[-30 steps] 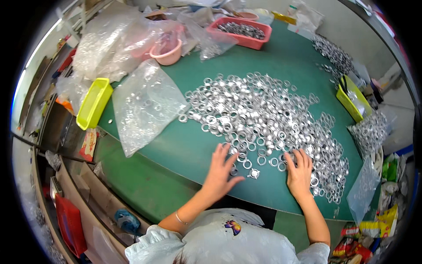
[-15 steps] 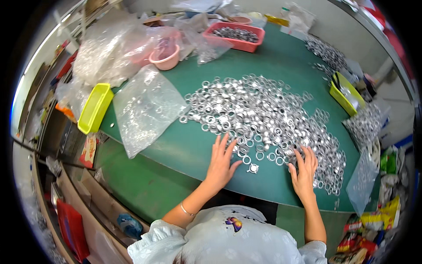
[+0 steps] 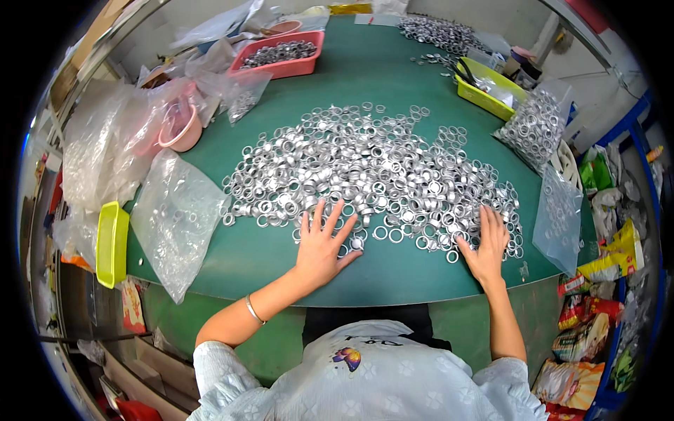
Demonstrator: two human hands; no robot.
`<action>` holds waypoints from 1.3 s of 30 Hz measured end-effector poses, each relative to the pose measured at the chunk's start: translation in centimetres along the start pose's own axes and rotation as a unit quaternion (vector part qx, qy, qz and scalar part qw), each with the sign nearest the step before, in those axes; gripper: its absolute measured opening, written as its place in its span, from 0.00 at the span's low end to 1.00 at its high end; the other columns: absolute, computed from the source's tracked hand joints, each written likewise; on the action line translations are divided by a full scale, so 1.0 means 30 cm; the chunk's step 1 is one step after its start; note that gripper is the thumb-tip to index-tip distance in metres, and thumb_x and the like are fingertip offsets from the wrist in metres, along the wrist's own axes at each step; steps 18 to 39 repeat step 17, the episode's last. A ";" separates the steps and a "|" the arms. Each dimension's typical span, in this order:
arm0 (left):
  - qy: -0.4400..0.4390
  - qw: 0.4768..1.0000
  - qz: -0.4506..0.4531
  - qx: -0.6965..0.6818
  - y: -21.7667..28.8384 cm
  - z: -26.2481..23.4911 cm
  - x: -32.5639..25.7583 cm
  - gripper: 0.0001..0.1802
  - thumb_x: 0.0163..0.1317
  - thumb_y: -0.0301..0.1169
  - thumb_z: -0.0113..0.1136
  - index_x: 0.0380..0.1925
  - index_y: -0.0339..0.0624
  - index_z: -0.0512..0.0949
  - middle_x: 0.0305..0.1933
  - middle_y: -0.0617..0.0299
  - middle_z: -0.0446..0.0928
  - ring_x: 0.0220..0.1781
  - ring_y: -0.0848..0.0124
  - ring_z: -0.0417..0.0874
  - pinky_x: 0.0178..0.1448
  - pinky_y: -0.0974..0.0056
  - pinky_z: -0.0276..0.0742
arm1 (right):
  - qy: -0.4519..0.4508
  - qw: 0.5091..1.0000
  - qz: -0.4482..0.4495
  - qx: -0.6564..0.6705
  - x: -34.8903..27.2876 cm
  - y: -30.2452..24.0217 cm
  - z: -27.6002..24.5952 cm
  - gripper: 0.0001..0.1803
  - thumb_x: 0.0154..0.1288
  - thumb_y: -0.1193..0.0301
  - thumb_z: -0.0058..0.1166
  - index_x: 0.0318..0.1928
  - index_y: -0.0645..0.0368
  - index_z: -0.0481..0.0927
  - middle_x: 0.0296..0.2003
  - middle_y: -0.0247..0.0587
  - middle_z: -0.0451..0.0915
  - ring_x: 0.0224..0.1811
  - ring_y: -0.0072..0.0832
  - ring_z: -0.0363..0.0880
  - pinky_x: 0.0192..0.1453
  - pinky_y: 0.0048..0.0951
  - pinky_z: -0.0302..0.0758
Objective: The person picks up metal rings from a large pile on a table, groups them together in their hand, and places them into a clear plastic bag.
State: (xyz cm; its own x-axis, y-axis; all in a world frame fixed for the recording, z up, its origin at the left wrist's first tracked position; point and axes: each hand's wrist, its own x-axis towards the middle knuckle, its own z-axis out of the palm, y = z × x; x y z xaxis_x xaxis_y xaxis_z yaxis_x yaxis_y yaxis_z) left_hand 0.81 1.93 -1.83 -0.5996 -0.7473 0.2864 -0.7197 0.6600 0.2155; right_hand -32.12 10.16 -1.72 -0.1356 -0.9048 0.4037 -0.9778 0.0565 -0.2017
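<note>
Now: silver metal rings (image 3: 372, 168) heaped flat on green table (image 3: 393, 274); left hand (image 3: 321, 242), right hand (image 3: 486, 242) spread, fingers on rings.

My single view comes from a fisheye camera worn on the person's head, looking steeply down and forward over a green work table (image 3: 393, 77). It sits close above the near edge, where the left hand (image 3: 321, 245) and right hand (image 3: 486, 245) lie at the spread of metal rings (image 3: 372, 165). Forearms enter from the lower edge; table edges bow toward the dark circular rim.
</note>
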 end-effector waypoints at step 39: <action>0.030 0.996 0.017 0.076 0.003 0.108 0.229 0.31 0.50 0.46 0.61 0.55 0.51 0.69 0.64 0.51 0.56 0.62 0.43 0.58 0.62 0.39 0.54 | 0.055 0.990 -0.105 0.081 0.288 0.062 0.146 0.22 0.49 0.65 0.53 0.48 0.55 0.74 0.50 0.46 0.68 0.50 0.46 0.65 0.55 0.43 0.62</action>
